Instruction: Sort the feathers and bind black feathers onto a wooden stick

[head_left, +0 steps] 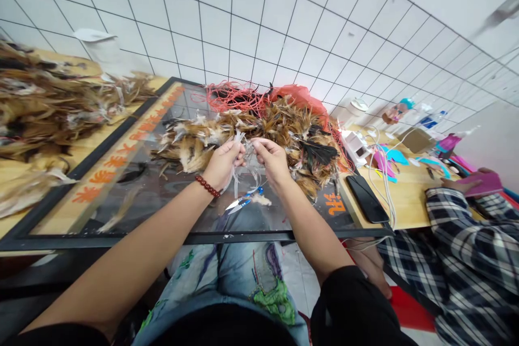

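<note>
My left hand (224, 163), with a red bead bracelet on its wrist, is closed on a bunch of thin whitish strips (236, 184). Their ends stick up above the fingers and hang in loops below. Close beside it, my right hand (272, 159) pinches at the same strips; exactly what lies between its fingertips is too small to make out. Blue-handled thread snips (243, 203) lie just below the hands on the glass-topped board (162, 221). Next to them rests a small pale feather tuft (261, 200). Brown feathers (190, 151) are heaped right behind both hands.
More feathers (60, 102) cover the left table. Red string (231, 97) and a red plastic bag (302, 98) sit at the back. On the right are a black phone (367, 198), white cables (389, 189) and a person in a plaid sleeve (458, 216). A tiled wall stands behind.
</note>
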Demonstrator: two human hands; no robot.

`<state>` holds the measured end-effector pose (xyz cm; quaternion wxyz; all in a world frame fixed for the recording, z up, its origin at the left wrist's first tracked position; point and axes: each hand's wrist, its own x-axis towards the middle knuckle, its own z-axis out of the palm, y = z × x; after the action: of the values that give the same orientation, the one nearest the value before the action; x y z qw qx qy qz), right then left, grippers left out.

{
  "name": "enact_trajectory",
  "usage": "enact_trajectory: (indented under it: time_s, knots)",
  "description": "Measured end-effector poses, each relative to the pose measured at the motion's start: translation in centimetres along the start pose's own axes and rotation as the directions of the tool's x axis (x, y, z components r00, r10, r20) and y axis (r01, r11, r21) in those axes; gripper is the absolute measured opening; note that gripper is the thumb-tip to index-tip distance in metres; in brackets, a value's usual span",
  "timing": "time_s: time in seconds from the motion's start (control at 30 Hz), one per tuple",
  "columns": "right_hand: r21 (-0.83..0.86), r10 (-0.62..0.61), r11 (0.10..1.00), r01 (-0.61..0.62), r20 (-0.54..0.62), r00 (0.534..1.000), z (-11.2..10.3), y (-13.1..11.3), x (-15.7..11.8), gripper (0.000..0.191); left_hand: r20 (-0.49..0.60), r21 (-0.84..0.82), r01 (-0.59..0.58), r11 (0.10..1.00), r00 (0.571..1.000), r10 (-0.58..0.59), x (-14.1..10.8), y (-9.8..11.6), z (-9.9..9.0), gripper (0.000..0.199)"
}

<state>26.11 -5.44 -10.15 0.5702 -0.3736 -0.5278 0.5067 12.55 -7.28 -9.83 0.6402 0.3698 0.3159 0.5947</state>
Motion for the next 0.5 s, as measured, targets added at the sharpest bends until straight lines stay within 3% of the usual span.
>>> enact_trajectory:
  time_s: [0.23,0.33,0.5]
  knots:
    - [0.073,-0.007,0.997,0.001,0.076,0.997,0.1,-0.3,-0.4,0.039,-0.039,0.075,-0.024,0.997,0.999,0.027,0.5,-0.9,-0.4,0.020]
    - [-0.006,-0.002,1.000,0.003,0.107,0.994,0.3,-0.1,-0.5,0.042,-0.047,0.073,-0.046,0.996,0.998,0.050,0.6,-1.1,-0.4,0.022]
    - [-0.178,0.050,0.983,-0.045,0.027,0.998,0.1,0.8,-0.2,0.045,-0.103,0.095,-0.092,0.991,0.989,0.102,0.5,-1.2,-0.3,0.023]
